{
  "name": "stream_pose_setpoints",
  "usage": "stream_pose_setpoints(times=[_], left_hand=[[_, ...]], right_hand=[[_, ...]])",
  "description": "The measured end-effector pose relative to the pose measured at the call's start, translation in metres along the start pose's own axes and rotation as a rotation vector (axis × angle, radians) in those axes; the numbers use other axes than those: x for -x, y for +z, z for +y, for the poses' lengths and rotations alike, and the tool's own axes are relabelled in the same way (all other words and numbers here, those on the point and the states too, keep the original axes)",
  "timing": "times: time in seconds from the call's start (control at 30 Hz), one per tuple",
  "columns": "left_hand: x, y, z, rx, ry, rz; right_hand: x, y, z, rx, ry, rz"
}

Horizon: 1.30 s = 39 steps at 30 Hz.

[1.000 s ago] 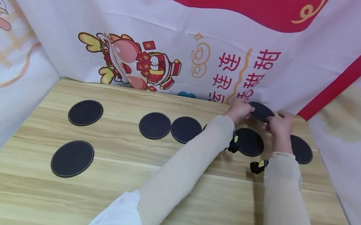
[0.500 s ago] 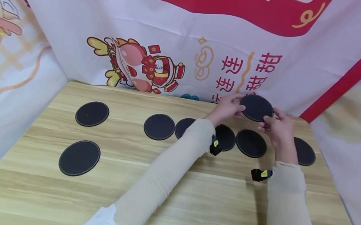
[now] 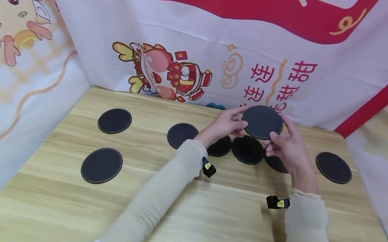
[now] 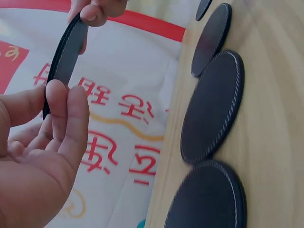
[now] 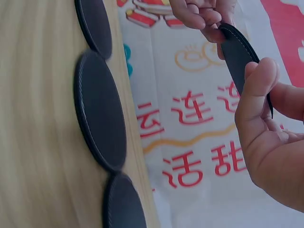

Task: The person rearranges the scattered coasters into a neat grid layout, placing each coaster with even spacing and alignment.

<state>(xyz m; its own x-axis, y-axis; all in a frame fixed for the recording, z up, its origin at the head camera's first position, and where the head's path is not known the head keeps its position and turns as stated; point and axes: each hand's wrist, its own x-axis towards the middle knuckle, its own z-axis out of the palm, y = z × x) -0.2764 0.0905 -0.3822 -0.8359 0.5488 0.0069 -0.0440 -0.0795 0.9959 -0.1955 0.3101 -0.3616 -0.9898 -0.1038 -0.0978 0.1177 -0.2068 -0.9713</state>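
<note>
A round black coaster with a stitched edge is held up off the table by both hands, its flat face towards the head camera. My left hand pinches its left edge between thumb and fingers. At the lower right edge my right hand grips it, thumb on the near face. In the left wrist view the lifted coaster shows nearly edge-on, as does the same coaster in the right wrist view. Below the hands lies a row of similar coasters, close side by side and partly hidden by the hands.
Apart from the row, one coaster lies at the right. Two more, a far coaster and a nearer coaster, lie at the left of the wooden table. A printed cloth hangs behind the table.
Both hands have carried the coaster leftward and up, closer to the head camera, tilting its face more towards it. The head view has turned a little left. The coasters on the table stay put.
</note>
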Motion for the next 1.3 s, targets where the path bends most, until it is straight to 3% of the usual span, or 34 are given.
stream_pose_setpoints(times=[0.23,0.47,0.67,1.03,1.2,1.3], left_hand=[[0.027,-0.020,0.001,-0.058,0.002,-0.031],[0.056,-0.040,0.005,-0.087,-0.001,-0.093],[0.082,-0.053,0.008,-0.119,-0.012,-0.096],[0.128,-0.082,0.000,-0.165,-0.064,-0.034],[0.148,-0.096,0.000,-0.130,-0.135,-0.036],[0.162,-0.106,0.000,-0.163,-0.181,-0.052]], right_hand=[[0.006,0.026,0.013,0.011,-0.011,-0.034],[0.013,0.047,0.020,0.110,0.012,-0.058],[0.019,0.068,0.027,0.166,-0.009,-0.093],[0.023,0.104,0.045,0.226,0.026,-0.164],[0.023,0.117,0.051,0.249,0.092,-0.183],[0.023,0.128,0.057,0.276,0.130,-0.192]])
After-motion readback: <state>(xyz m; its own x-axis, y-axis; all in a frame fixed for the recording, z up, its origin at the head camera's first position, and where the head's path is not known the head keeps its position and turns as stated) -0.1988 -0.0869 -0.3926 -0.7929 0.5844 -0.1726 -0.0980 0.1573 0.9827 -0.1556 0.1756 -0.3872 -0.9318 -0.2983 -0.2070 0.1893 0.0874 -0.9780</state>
